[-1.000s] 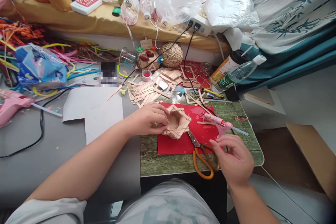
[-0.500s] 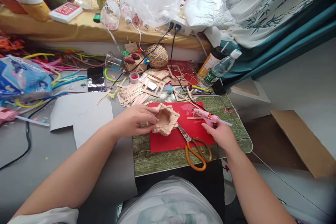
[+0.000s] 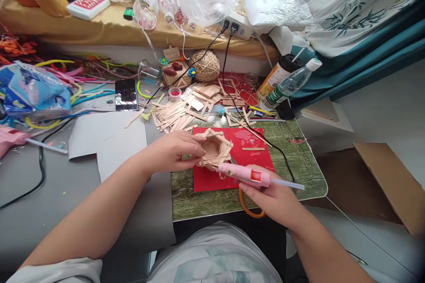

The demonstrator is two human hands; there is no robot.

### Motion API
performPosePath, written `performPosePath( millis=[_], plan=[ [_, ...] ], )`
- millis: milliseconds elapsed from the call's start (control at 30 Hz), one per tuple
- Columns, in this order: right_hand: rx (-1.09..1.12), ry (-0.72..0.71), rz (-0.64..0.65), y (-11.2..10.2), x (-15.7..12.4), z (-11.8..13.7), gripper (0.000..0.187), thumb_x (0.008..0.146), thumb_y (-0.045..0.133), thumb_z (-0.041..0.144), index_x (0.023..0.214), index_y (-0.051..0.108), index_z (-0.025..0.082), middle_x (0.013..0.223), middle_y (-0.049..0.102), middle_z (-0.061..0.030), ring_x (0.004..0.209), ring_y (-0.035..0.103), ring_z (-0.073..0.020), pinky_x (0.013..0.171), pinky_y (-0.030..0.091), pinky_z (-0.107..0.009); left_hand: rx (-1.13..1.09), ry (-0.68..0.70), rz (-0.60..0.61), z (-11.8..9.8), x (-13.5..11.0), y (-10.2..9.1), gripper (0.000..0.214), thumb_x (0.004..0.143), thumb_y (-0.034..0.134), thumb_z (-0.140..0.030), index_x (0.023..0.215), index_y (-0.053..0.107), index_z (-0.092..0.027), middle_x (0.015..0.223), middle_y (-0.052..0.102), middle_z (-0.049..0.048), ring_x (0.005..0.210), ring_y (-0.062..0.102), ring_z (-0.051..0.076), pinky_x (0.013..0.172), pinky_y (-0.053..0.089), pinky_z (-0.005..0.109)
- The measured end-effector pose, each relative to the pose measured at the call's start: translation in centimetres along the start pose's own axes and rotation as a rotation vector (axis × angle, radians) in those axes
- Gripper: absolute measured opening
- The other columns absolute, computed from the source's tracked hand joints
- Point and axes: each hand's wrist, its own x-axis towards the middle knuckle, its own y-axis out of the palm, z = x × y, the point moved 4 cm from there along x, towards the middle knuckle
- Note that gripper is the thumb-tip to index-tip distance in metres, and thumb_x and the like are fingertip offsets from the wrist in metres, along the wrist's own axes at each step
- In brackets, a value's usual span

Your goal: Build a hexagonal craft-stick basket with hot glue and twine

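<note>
My left hand (image 3: 181, 150) grips the left side of a hollow, star-shaped bowl of stacked popsicle sticks (image 3: 222, 150). The bowl stands over a red sheet (image 3: 202, 181). In my right hand (image 3: 272, 199) is a pink hot glue gun (image 3: 244, 174), its nozzle pointing left at the bowl's near right edge. A clear glue stick (image 3: 288, 183) sticks out of its back end. Partly hidden beneath the gun and hand are scissors with orange handles (image 3: 247, 208). One loose popsicle stick (image 3: 253, 149) lies on the red sheet.
Behind the bowl lies a pile of popsicle sticks (image 3: 169, 115) with small square frames. A black cord (image 3: 241, 110) crosses the table's right side. A water bottle (image 3: 288, 86) and a drink cup (image 3: 277, 75) stand back right. A phone (image 3: 126, 95) lies left, near white paper (image 3: 109, 141).
My right hand has lifted the glue gun from the red sheet's right side and brought it left and nearer, up to the bowl. My left hand keeps its hold on the bowl.
</note>
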Motion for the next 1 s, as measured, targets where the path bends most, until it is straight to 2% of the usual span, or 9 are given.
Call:
performPosePath(
  millis=[100,167,333,567,733,1000],
  plan=[
    [0.099,0.058,0.141,1.2,0.4,0.6,0.02,0.105,0.058,0.041,0.106,0.071,0.025,0.094,0.074,-0.0029,0.084,0.07,-0.0219,0.076,0.06,-0.034,0.042,-0.012,0.0,0.1,-0.1,0.1,0.016,0.096,0.07,-0.021,0.11,0.076,-0.026,0.098,0.084,0.0076,0.114,0.078,0.026,0.103,0.062,0.037],
    [0.097,0.077,0.136,1.4,0.3,0.6,0.02,0.106,0.057,0.041,0.104,0.069,0.025,0.095,0.073,-0.0032,0.084,0.069,-0.0215,0.076,0.058,-0.033,0.056,-0.019,-0.004,0.1,-0.2,0.1,0.015,0.096,0.071,-0.023,0.109,0.077,-0.027,0.096,0.084,0.0077,0.115,0.078,0.026,0.1,0.063,0.036],
    [-0.011,0.125,0.115,1.2,0.0,1.2,0.024,0.105,0.057,0.042,0.102,0.073,0.025,0.097,0.077,-0.0048,0.089,0.072,-0.0256,0.082,0.059,-0.037,0.027,-0.024,0.0,0.1,-0.3,0.0,0.013,0.096,0.07,-0.022,0.107,0.076,-0.026,0.098,0.084,0.0079,0.121,0.076,0.026,0.103,0.061,0.035],
    [-0.156,0.244,0.218,-0.1,1.4,4.2,0.035,0.106,0.055,0.048,0.095,0.08,0.027,0.072,0.073,-0.0016,0.082,0.073,-0.0264,0.079,0.06,-0.035,0.074,0.002,-0.008,-0.2,-0.2,-0.1,0.013,0.098,0.068,-0.024,0.107,0.077,-0.025,0.094,0.083,0.0082,0.108,0.079,0.023,0.097,0.06,0.033],
    [-0.24,0.213,0.259,-0.1,2.2,5.2,0.035,0.107,0.052,0.046,0.113,0.081,0.029,0.084,0.078,-0.0031,0.082,0.073,-0.0262,0.075,0.058,-0.034,0.081,-0.006,-0.014,-0.4,-0.1,-0.2,0.013,0.1,0.066,-0.027,0.104,0.079,-0.026,0.09,0.083,0.0084,0.098,0.08,0.022,0.093,0.06,0.031],
    [-0.266,0.212,0.285,0.4,2.8,5.4,0.038,0.107,0.052,0.046,0.129,0.076,0.027,0.088,0.077,-0.0033,0.075,0.072,-0.0249,0.07,0.056,-0.034,0.067,-0.008,-0.032,0.0,-0.4,-0.1,0.013,0.098,0.066,-0.025,0.095,0.078,-0.027,0.085,0.081,0.0056,0.09,0.079,0.02,0.086,0.058,0.03]
  ],
)
